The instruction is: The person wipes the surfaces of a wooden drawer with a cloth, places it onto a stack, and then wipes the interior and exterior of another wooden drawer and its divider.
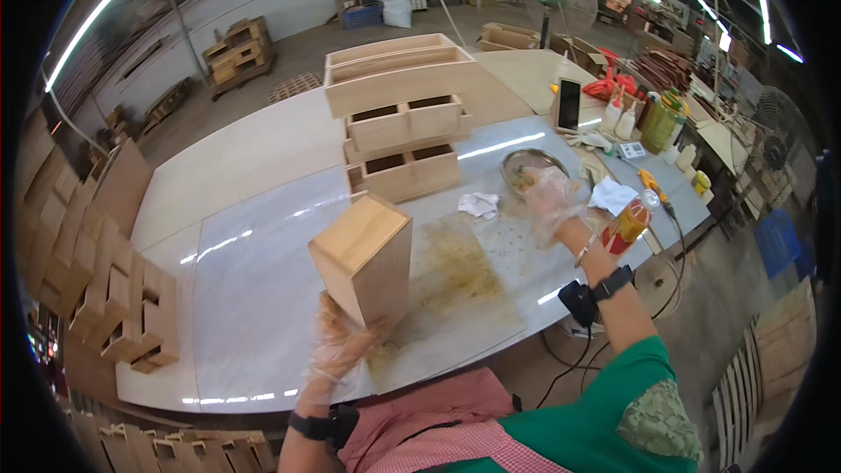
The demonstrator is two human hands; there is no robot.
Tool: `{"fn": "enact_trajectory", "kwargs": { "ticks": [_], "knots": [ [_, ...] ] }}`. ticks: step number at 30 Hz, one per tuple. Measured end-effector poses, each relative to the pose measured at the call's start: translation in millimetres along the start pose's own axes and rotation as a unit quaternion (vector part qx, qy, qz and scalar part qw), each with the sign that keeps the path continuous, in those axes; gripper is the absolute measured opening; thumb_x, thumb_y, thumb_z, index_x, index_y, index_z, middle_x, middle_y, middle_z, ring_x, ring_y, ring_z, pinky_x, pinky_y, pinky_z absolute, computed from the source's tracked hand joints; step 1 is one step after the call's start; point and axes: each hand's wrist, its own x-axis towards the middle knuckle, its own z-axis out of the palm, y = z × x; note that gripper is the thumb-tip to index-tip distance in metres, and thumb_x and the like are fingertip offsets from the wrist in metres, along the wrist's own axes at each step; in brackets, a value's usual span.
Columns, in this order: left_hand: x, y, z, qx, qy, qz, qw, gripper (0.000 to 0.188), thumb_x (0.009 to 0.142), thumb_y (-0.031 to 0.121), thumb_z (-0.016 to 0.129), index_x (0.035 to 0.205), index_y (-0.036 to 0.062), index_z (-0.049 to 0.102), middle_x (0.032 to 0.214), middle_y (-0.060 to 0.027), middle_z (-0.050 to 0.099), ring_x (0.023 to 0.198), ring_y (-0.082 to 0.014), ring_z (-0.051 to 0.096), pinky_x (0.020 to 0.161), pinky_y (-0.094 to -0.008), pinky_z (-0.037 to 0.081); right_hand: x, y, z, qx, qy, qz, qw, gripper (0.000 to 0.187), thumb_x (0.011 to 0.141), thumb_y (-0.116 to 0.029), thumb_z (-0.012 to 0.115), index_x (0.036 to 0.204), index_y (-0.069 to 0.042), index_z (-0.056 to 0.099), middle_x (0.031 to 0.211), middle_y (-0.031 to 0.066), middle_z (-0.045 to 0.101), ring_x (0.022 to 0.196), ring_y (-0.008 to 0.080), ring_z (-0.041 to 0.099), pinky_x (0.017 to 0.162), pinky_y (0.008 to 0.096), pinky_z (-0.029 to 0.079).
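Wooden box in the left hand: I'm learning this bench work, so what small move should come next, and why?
Probably bring the right hand from the metal dish to the wooden box: the left hand grips the box, and the right is at the dish; whether it holds anything is unclear.

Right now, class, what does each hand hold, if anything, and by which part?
Left hand: the wooden box, by its lower end. Right hand, at the metal bowl: cannot be told.

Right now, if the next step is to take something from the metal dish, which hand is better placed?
Probably the right hand: it is at the metal dish, while the left hand is farther away and holds the wooden box.
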Motion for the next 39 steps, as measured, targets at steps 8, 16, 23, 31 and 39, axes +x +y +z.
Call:
{"fn": "enact_trajectory", "kwargs": {
  "ticks": [8, 16, 23, 31, 39],
  "knots": [
    [49.6, 46.1, 17.2, 0.269, -0.116, -0.2, 0.935, 0.066, 0.063, 0.022, 0.076, 0.117, -0.0037, 0.049, 0.1, -0.0186, 0.063, 0.091, -0.0256, 0.063, 0.079, -0.0348, 0.05, 29.9, 47.1, 35.4, -0.049, -0.215, 0.214, 0.952, 0.028, 0.085, -0.016, 0.052, 0.106, -0.003, 0.067, 0.109, 0.0222, 0.065, 0.104, 0.0317, 0.064, 0.085, 0.0392, 0.052],
    [45.5, -1.7, 10.9, 0.305, -0.178, -0.081, 0.932, 0.083, 0.065, 0.034, 0.08, 0.131, -0.0023, 0.045, 0.113, -0.0226, 0.059, 0.101, -0.0341, 0.06, 0.088, -0.0396, 0.049, 40.8, 78.2, 81.7, -0.079, -0.255, 0.092, 0.959, 0.028, 0.084, -0.012, 0.052, 0.102, 0.004, 0.067, 0.103, 0.0222, 0.067, 0.101, 0.0328, 0.065, 0.086, 0.0379, 0.052],
    [23.3, 16.8, -17.8, 0.409, -0.161, -0.14, 0.887, 0.097, 0.062, 0.034, 0.085, 0.136, -0.0043, 0.036, 0.129, -0.0232, 0.047, 0.113, -0.0341, 0.053, 0.096, -0.0396, 0.044, 31.4, 103.6, 102.2, -0.077, -0.223, 0.172, 0.956, 0.025, 0.085, -0.015, 0.053, 0.101, -0.003, 0.069, 0.103, 0.0182, 0.067, 0.101, 0.0317, 0.064, 0.085, 0.0392, 0.052],
    [-43.5, -44.2, -43.5, 0.019, 0.005, -0.188, 0.982, 0.085, 0.063, 0.006, 0.085, 0.133, 0.0013, 0.038, 0.123, -0.0104, 0.055, 0.117, -0.0194, 0.051, 0.102, -0.0339, 0.04, -0.1, 85.1, 77.1, 0.109, -0.11, 0.151, 0.976, 0.022, 0.086, -0.019, 0.057, 0.099, -0.008, 0.071, 0.092, 0.0147, 0.07, 0.079, 0.0251, 0.067, 0.069, 0.0336, 0.053],
    [-52.1, -31.8, -3.4, -0.139, 0.049, -0.19, 0.971, 0.062, 0.072, -0.002, 0.076, 0.126, 0.0034, 0.046, 0.123, -0.0075, 0.055, 0.116, -0.0161, 0.051, 0.101, -0.0324, 0.04, -24.8, -111.9, 57.1, 0.249, -0.037, -0.245, 0.936, 0.024, 0.076, -0.02, 0.06, 0.097, -0.008, 0.067, 0.08, 0.0121, 0.067, 0.072, 0.0256, 0.065, 0.058, 0.0368, 0.051]
  ]
}}
